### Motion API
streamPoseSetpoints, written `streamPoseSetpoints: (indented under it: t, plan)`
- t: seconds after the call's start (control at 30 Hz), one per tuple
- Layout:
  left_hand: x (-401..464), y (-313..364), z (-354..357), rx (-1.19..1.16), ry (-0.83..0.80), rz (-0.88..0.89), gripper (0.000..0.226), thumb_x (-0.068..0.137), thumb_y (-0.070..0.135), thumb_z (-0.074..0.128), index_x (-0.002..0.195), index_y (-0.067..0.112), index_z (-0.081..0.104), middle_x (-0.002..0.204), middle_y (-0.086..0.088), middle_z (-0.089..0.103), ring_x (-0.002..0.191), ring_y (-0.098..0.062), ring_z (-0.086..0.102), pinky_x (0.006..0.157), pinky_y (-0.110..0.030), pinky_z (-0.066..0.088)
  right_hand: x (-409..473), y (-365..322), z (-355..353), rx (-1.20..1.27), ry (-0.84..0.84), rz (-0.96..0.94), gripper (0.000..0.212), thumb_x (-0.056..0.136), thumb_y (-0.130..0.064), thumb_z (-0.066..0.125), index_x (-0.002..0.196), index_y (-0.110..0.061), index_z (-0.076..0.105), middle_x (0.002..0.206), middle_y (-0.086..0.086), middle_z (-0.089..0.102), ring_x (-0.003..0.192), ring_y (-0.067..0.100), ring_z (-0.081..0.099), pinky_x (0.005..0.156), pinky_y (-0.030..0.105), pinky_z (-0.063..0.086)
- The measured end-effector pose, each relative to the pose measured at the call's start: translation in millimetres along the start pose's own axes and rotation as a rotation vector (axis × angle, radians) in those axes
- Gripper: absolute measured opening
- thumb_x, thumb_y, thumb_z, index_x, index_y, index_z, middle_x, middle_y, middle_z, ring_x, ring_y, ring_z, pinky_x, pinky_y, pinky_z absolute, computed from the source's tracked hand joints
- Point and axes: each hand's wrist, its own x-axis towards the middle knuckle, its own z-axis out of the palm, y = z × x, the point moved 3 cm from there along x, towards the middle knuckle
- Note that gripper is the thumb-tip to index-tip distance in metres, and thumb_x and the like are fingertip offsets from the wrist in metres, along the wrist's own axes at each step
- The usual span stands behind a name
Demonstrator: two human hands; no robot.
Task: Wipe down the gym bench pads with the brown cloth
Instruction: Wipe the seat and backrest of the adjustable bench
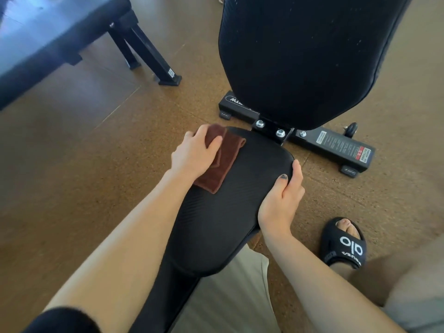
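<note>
Brown cloth (pixel 224 162), folded terry, under left hand (pixel 195 155); ribbed blk seat pad (pixel 230 212)

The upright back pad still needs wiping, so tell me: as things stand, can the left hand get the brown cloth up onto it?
Probably yes. The left hand grips the brown cloth at the seat pad's far end, just below the back pad. Nothing lies between them except the bolted hinge bracket, low and off to the side.

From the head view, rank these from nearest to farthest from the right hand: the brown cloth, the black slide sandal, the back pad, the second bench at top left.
Measured from the right hand:
1. Black slide sandal, on the floor just right of it.
2. Brown cloth, across the seat pad, under the left hand.
3. Back pad, ahead, raised.
4. Second bench, far upper left.
</note>
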Motion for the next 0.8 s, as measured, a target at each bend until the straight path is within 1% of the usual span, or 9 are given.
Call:
streamPoseSetpoints:
  t: [0.03, 0.1, 0.17, 0.3, 0.4, 0.53, 0.63, 0.7, 0.8]
  plan:
    - [-17, -10, -1, -0.035, 0.002, -0.032, 0.049, 0.102, 0.064, 0.037, 0.147, 0.045, 0.036, 0.126, -0.005, 0.052, 0.113, -0.038, 0.06, 0.091, -0.048, 0.045, -1, -1, 0, -0.004, 0.003, -0.003, 0.047, 0.114, -0.033, 0.028, 0.16, -0.042, 0.027, 0.13, -0.002, 0.039, 0.091, -0.008, 0.048, 0.083, 0.022, 0.033]
    - [-60, -31, -2, -0.041, 0.007, -0.081, 0.046, 0.102, 0.063, 0.037, 0.146, 0.048, 0.034, 0.12, -0.003, 0.052, 0.111, -0.039, 0.061, 0.093, -0.049, 0.045, -2, -2, 0, -0.006, 0.009, -0.006, 0.047, 0.114, -0.032, 0.028, 0.161, -0.039, 0.027, 0.129, -0.001, 0.038, 0.091, -0.004, 0.047, 0.076, 0.014, 0.033]
    - [-108, -51, -1, -0.016, 0.035, -0.138, 0.047, 0.102, 0.063, 0.037, 0.147, 0.05, 0.031, 0.127, -0.004, 0.054, 0.111, -0.039, 0.061, 0.095, -0.05, 0.046, -3, -2, 1, -0.009, 0.012, 0.001, 0.047, 0.115, -0.032, 0.027, 0.161, -0.038, 0.028, 0.127, -0.001, 0.037, 0.089, -0.004, 0.046, 0.071, 0.007, 0.031]
    - [-164, -69, 1, -0.047, 0.067, -0.212, 0.053, 0.101, 0.062, 0.038, 0.152, 0.052, 0.029, 0.138, -0.002, 0.051, 0.112, -0.036, 0.061, 0.097, -0.049, 0.047, -2, 1, 4, -0.002, 0.037, 0.018, 0.048, 0.114, -0.033, 0.026, 0.162, -0.039, 0.025, 0.127, 0.0, 0.037, 0.086, -0.001, 0.047, 0.071, 0.009, 0.03]
    - [-148, -59, -2, -0.02, 0.108, -0.18, 0.053, 0.102, 0.059, 0.04, 0.152, 0.044, 0.035, 0.144, -0.004, 0.05, 0.114, -0.038, 0.061, 0.098, -0.049, 0.047, -2, 4, 6, -0.001, 0.045, 0.003, 0.048, 0.114, -0.033, 0.026, 0.162, -0.039, 0.025, 0.129, -0.003, 0.036, 0.088, -0.005, 0.047, 0.071, 0.006, 0.03]
    - [-60, -18, 4, 0.042, 0.124, -0.095, 0.053, 0.105, 0.057, 0.038, 0.15, 0.029, 0.041, 0.137, -0.013, 0.054, 0.115, -0.045, 0.06, 0.097, -0.053, 0.047, 0, 7, 6, -0.011, 0.039, 0.0, 0.047, 0.115, -0.032, 0.026, 0.161, -0.039, 0.026, 0.129, -0.004, 0.036, 0.088, -0.005, 0.046, 0.069, 0.003, 0.031]
    - [-15, 5, 5, 0.005, 0.103, -0.096, 0.054, 0.106, 0.057, 0.036, 0.151, 0.027, 0.039, 0.136, -0.016, 0.055, 0.116, -0.043, 0.062, 0.096, -0.052, 0.05, 2, 4, 5, -0.012, 0.033, -0.002, 0.047, 0.115, -0.032, 0.027, 0.161, -0.039, 0.026, 0.129, -0.003, 0.036, 0.088, -0.003, 0.047, 0.068, 0.007, 0.032]
    - [-30, -5, 3, 0.012, 0.085, -0.092, 0.055, 0.106, 0.059, 0.035, 0.154, 0.032, 0.034, 0.137, -0.015, 0.056, 0.115, -0.043, 0.061, 0.098, -0.054, 0.051, 0, 4, 5, -0.002, 0.037, 0.002, 0.047, 0.115, -0.032, 0.027, 0.161, -0.038, 0.027, 0.13, -0.001, 0.038, 0.089, -0.002, 0.047, 0.068, 0.009, 0.03]
    - [-94, -41, -1, 0.006, 0.077, -0.13, 0.055, 0.103, 0.062, 0.036, 0.154, 0.041, 0.03, 0.136, -0.012, 0.057, 0.115, -0.043, 0.06, 0.099, -0.053, 0.049, -1, 3, 7, 0.005, 0.053, 0.001, 0.047, 0.114, -0.033, 0.027, 0.16, -0.038, 0.028, 0.136, 0.004, 0.041, 0.091, 0.001, 0.049, 0.07, 0.011, 0.03]
